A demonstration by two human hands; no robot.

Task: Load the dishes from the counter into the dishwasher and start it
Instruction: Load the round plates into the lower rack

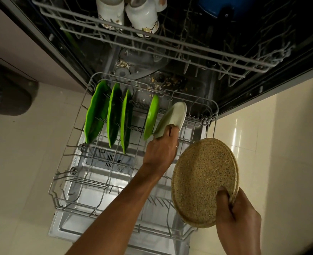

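My left hand [160, 150] pinches the white plate [176, 115] by its near rim, plate on edge, long axis running away from me into the rack's [213, 115] far row, just right of the green plates [113, 115]. My right hand [238, 212] grips the tan plates [201, 177] over the rack's right side, nearer me

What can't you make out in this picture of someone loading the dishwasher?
Head view only:
The mugs: cut off by the top edge.
The blue item beside them: dark and cut off, so unidentifiable.
The left hand: its fingers are partly hidden behind the pale plate.
The speckled plates in the right hand: stacked, so the count is unclear.
The counter and control panel: outside the frame.
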